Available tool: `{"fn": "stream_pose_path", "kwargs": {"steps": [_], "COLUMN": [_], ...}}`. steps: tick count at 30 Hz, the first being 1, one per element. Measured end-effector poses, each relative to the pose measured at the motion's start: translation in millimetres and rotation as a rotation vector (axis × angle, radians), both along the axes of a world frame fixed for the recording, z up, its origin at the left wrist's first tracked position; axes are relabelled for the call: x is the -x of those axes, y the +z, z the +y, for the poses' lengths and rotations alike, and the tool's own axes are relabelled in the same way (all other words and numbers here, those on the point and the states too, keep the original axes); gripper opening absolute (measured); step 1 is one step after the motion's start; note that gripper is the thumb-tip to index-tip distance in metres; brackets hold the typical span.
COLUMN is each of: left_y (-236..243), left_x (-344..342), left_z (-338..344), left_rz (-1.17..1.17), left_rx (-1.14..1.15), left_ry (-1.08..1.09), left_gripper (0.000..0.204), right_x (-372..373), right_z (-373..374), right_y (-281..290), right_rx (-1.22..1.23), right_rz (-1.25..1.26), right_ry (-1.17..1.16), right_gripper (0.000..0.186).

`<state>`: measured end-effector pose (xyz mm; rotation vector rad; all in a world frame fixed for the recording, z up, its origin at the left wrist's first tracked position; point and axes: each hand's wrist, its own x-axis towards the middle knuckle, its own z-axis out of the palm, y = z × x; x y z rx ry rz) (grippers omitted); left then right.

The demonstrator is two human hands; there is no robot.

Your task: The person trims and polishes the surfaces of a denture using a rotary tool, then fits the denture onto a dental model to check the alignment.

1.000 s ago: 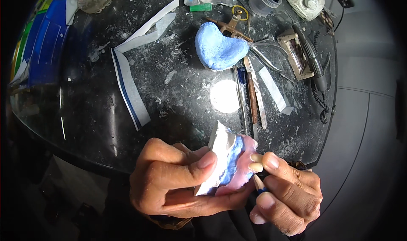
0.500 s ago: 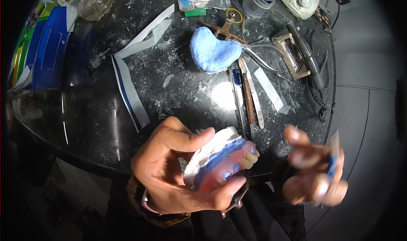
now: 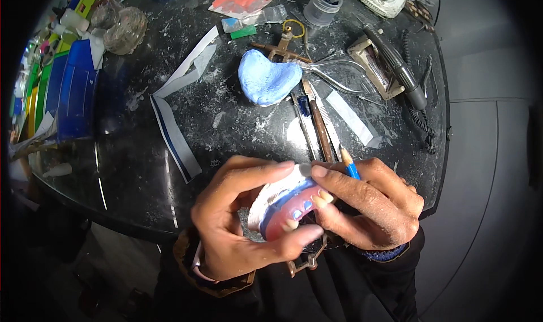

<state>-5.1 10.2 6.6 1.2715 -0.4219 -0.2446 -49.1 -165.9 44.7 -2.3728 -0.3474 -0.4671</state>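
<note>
My left hand [image 3: 229, 211] is closed around a dental cast [image 3: 263, 197], its fingers on the white plaster and its thumb at the pink rim. Blue material runs between the plaster and the pink wax base [image 3: 277, 227], which carries a few pale teeth [image 3: 322, 198] with gaps showing blue. Below the cast a metal articulator part [image 3: 309, 263] sticks out. My right hand [image 3: 379, 206] touches the far right side of the cast with its fingertips. Tucked between its fingers is a blue pencil [image 3: 351, 168], sharpened point upward.
A light blue cast [image 3: 268, 78] rests beside a brass-coloured articulator frame [image 3: 281, 51]. Nearer lie a wooden-handled knife [image 3: 321, 127] and other slim tools. Paper strips [image 3: 172, 132], a small jar [image 3: 322, 8], a black handpiece [image 3: 396, 67] and a blue container [image 3: 76, 90] stand around the dusty dark table.
My right hand has come in from the right with the pencil and now touches the cast. The cast has turned slightly in my left hand. The view has shifted a little.
</note>
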Motion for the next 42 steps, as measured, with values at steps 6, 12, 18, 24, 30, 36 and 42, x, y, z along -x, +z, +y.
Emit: {"fn": "stream_pose_path", "kwargs": {"steps": [6,12,18,24,30,36,42], "left_y": [5.5,0.1,2.9,4.8,13.4,24.8,17.0], "left_x": [-2.1,2.0,0.0,-5.7,-7.6,-13.6,-13.4], "left_z": [2.7,-7.3,-3.5,-5.7,6.2,1.0,-5.2], "left_rz": [0.019,0.121,-0.059,-0.284,-0.546,-0.577,-0.597], "left_rx": [-0.229,-0.203,-0.442,-0.803,-1.071,-0.370,-0.189], "left_ry": [-0.199,-0.240,-0.123,0.042,0.227,-0.023,-0.120], "left_gripper": [0.057,0.066,0.063,0.048,0.035,0.040,0.029], "right_x": [5.1,6.4,7.2,8.8,7.9,11.9,7.9], "right_z": [3.3,-8.2,-8.8,-10.3,-8.9,-13.7,-18.5], "right_y": [5.9,5.6,22.3,20.6,21.0,27.6,28.7], "right_rx": [-0.037,-0.065,-0.175,-0.348,-0.399,-0.428,-0.380], "right_rz": [0.064,0.009,0.199,0.184,0.221,0.342,0.422], "right_ry": [-0.015,-0.030,0.011,0.079,0.146,0.250,0.329], "right_gripper": [0.030,0.033,0.027,0.032,0.036,0.031,0.032]}}
